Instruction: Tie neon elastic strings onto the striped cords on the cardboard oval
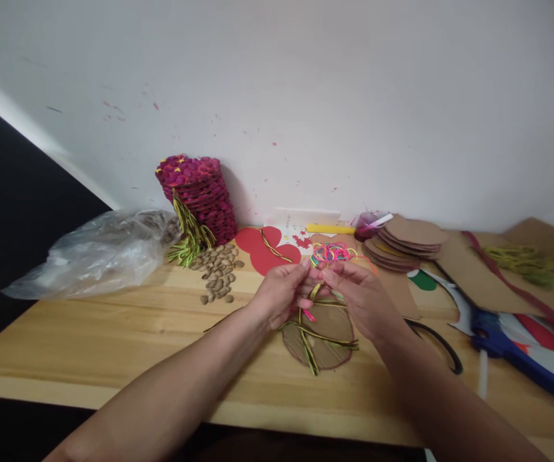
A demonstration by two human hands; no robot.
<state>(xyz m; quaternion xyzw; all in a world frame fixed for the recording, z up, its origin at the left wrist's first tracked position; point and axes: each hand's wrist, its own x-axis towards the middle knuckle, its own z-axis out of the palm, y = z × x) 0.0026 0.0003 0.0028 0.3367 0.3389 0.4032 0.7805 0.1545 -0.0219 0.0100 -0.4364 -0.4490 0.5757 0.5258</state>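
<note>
My left hand [283,292] and my right hand [364,298] are close together over the table, fingertips pinched. Between them runs green-yellow and black yarn [315,290], which both hands grip. Below lies a round cardboard disc [337,327] with a dark reddish edge. More yarn strands [311,360] lie crossed over that disc, with some ends past its rim. A bit of pink cord [308,315] shows under my left fingers. Just behind my fingertips sits a tangle of multicoloured cord [335,251]. My fingers partly hide the point where the strands meet.
Left stand a purple bumpy cylinder [204,199] with a yarn tassel [188,240], a plastic bag [108,256] and loose brown seeds [218,273]. Red paper circles [270,256] lie behind. Right are stacked cardboard discs [411,234], blue-handled scissors [512,353] and a cardboard piece [469,273].
</note>
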